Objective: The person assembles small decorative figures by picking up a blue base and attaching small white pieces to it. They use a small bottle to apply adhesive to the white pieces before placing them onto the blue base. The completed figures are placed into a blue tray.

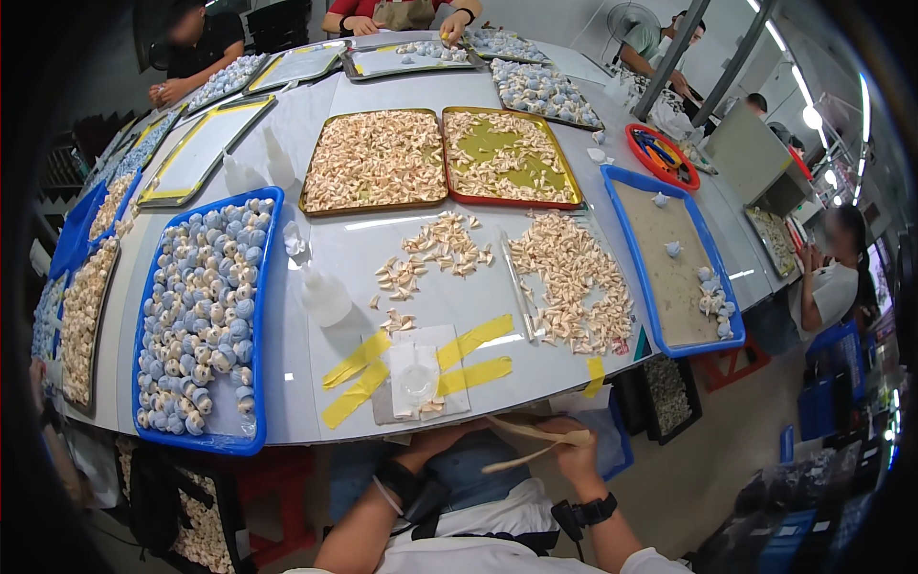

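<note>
My right hand (571, 450) sits below the table's near edge, closed on a thin beige strip (528, 445) that bends back toward my lap. My left hand (442, 438) is tucked under the table edge, mostly hidden, and I cannot tell its grip. Just above them, a white pad (418, 373) is taped to the table with yellow tape (356, 368). Loose cream-coloured shell-like pieces (435, 251) lie scattered past it, with a bigger heap (574, 277) to the right.
A blue tray (273, 230) of blue-grey pieces stands at left, a blue tray (650, 306) with a few pieces at right. Two metal trays (442, 158) of cream pieces sit farther back. White squeeze bottle (323, 295). Other people work at the far side and right.
</note>
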`<state>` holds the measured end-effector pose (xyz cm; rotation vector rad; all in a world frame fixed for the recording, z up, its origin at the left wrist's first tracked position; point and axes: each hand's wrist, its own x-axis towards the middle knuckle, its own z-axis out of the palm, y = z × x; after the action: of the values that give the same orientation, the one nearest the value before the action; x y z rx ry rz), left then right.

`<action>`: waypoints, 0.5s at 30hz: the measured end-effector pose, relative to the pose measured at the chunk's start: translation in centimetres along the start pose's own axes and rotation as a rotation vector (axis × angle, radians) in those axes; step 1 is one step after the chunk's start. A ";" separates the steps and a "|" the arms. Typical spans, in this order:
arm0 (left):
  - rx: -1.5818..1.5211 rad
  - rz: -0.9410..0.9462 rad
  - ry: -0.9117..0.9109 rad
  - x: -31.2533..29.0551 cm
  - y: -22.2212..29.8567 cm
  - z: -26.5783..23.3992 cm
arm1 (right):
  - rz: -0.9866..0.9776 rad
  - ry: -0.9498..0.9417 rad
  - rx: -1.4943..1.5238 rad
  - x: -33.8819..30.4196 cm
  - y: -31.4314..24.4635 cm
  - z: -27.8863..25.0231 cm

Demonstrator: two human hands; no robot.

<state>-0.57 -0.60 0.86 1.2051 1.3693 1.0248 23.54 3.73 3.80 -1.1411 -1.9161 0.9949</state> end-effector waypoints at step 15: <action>0.448 0.207 0.061 -0.4 -2.0 0.7 | -0.066 -0.131 0.037 0.6 -4.1 0.8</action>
<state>-0.17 -1.28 -1.14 1.6850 1.6002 0.9272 21.05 2.73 7.08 -1.0075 -2.0159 1.0873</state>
